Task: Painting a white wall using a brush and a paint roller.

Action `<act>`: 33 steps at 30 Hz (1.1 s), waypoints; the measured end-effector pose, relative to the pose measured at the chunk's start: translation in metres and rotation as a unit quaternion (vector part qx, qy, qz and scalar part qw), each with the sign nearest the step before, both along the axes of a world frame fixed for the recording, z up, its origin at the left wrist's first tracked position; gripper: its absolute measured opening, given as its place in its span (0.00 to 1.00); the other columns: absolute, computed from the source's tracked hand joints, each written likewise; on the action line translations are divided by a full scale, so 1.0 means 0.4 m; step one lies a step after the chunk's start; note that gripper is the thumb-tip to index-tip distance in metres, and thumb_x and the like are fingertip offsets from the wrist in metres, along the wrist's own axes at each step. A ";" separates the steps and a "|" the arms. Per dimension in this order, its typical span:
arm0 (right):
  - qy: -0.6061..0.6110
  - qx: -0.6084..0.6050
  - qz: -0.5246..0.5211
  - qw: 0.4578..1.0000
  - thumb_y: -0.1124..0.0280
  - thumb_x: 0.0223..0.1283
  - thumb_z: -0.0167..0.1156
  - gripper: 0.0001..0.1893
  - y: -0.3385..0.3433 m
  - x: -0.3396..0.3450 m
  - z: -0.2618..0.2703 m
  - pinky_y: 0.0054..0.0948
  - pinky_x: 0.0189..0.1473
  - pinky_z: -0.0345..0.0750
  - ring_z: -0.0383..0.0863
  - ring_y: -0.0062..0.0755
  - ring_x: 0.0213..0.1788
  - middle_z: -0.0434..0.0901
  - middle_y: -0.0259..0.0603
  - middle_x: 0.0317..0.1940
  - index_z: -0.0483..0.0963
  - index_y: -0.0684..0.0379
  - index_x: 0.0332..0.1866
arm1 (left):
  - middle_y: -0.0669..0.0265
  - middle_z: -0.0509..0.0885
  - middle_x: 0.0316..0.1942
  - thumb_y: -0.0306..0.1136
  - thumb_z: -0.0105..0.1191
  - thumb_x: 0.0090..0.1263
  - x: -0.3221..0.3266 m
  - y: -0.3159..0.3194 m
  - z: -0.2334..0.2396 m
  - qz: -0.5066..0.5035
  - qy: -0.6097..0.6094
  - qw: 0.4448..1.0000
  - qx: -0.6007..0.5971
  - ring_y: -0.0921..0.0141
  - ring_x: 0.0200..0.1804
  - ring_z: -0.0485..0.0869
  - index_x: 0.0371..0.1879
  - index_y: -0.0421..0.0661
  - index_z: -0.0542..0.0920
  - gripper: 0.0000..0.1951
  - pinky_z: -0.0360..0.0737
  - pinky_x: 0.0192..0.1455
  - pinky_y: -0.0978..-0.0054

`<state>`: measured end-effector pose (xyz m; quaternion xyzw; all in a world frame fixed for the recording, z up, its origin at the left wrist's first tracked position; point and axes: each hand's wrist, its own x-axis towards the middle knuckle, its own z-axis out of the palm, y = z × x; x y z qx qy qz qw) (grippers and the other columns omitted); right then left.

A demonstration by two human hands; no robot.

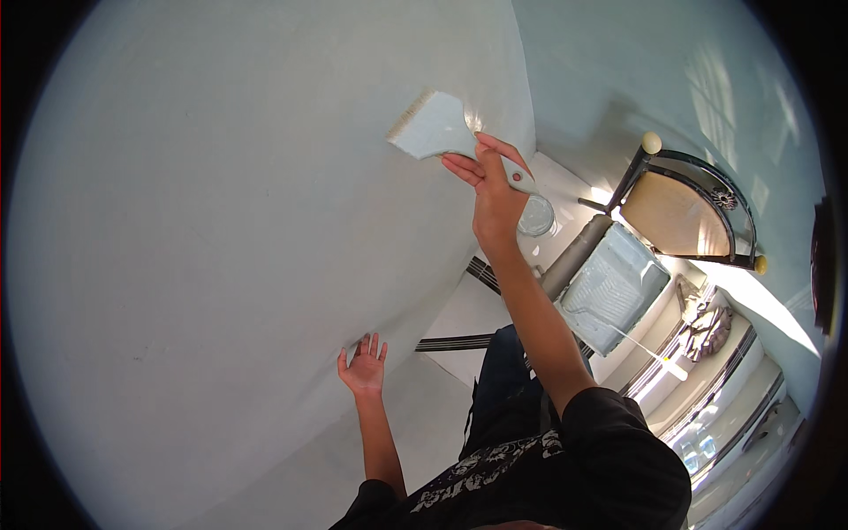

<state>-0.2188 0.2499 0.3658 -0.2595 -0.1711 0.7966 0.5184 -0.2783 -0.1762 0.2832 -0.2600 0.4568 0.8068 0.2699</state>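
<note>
My right hand point(498, 199) grips the pale handle of a wide flat paintbrush point(434, 126). The brush's light bristles point up and left, in front of a pale grey wall point(232, 232); I cannot tell whether they touch it. Lower down, my left hand point(364, 371) is empty with its fingers spread. It is close to the wall, palm towards me, and whether the fingertips touch is unclear.
A paint-coated roller tray point(619, 285) lies to the right, with a white-handled tool point(672, 368) across its lower end. Nearby are a round container point(536, 215) and a dark-framed chair point(676, 212). Steps point(742, 371) descend at right, with a crumpled cloth point(709, 331) on them.
</note>
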 end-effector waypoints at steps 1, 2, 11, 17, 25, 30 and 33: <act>-0.027 -0.019 -0.007 0.999 0.76 0.69 0.54 0.09 -0.003 0.004 -0.042 0.43 0.48 0.88 0.87 0.46 0.38 0.76 0.45 0.40 0.76 0.71 0.47 | 0.55 0.64 0.70 0.50 0.53 0.67 -0.001 0.001 0.000 -0.001 0.001 1.000 0.002 0.56 0.76 0.58 0.63 0.34 0.62 0.35 0.53 0.76 0.49; -0.027 -0.017 -0.009 0.999 0.76 0.69 0.54 0.09 -0.008 0.008 -0.085 0.43 0.48 0.88 0.87 0.46 0.38 0.76 0.45 0.40 0.76 0.71 0.47 | 0.55 0.64 0.70 0.50 0.53 0.67 0.000 0.003 -0.001 -0.003 0.001 1.000 -0.002 0.56 0.76 0.58 0.63 0.34 0.63 0.35 0.53 0.76 0.50; -0.255 0.056 0.037 0.964 0.76 0.67 0.57 0.07 -0.016 0.015 -0.312 0.26 0.41 0.86 0.87 0.30 0.35 0.82 0.41 0.34 0.81 0.66 0.42 | 0.54 0.67 0.67 0.52 0.53 0.66 -0.001 0.000 -0.012 -0.021 0.006 1.000 0.003 0.56 0.74 0.60 0.63 0.33 0.63 0.36 0.55 0.75 0.49; -0.300 0.191 -0.004 0.935 0.77 0.60 0.57 0.07 -0.046 -0.023 0.038 0.25 0.25 0.66 0.68 0.17 0.19 0.75 0.34 0.16 0.83 0.58 0.38 | 0.53 0.65 0.68 0.52 0.53 0.66 0.001 -0.027 -0.005 0.000 0.000 1.000 0.016 0.55 0.75 0.60 0.63 0.32 0.61 0.37 0.55 0.75 0.48; -0.001 0.190 0.019 0.982 0.79 0.64 0.55 0.07 0.005 0.049 0.380 0.28 0.41 0.84 0.81 0.25 0.28 0.81 0.38 0.30 0.81 0.66 0.40 | 0.53 0.65 0.69 0.52 0.53 0.67 0.004 -0.030 -0.005 0.003 0.005 1.000 0.025 0.54 0.75 0.60 0.62 0.33 0.62 0.36 0.55 0.75 0.48; 0.119 0.200 0.027 0.972 0.79 0.66 0.54 0.08 0.050 0.006 0.293 0.36 0.44 0.88 0.88 0.41 0.37 0.82 0.49 0.39 0.77 0.72 0.44 | 0.54 0.66 0.69 0.52 0.53 0.67 0.003 -0.037 -0.017 0.001 0.002 0.999 0.042 0.54 0.74 0.61 0.61 0.33 0.63 0.35 0.55 0.75 0.48; 0.068 0.118 0.023 0.990 0.78 0.68 0.52 0.09 0.039 -0.009 0.146 0.40 0.43 0.89 0.88 0.47 0.37 0.81 0.53 0.39 0.75 0.73 0.47 | 0.54 0.66 0.69 0.52 0.54 0.66 0.000 -0.037 -0.021 -0.010 0.006 0.999 0.047 0.54 0.74 0.62 0.61 0.34 0.64 0.35 0.55 0.75 0.48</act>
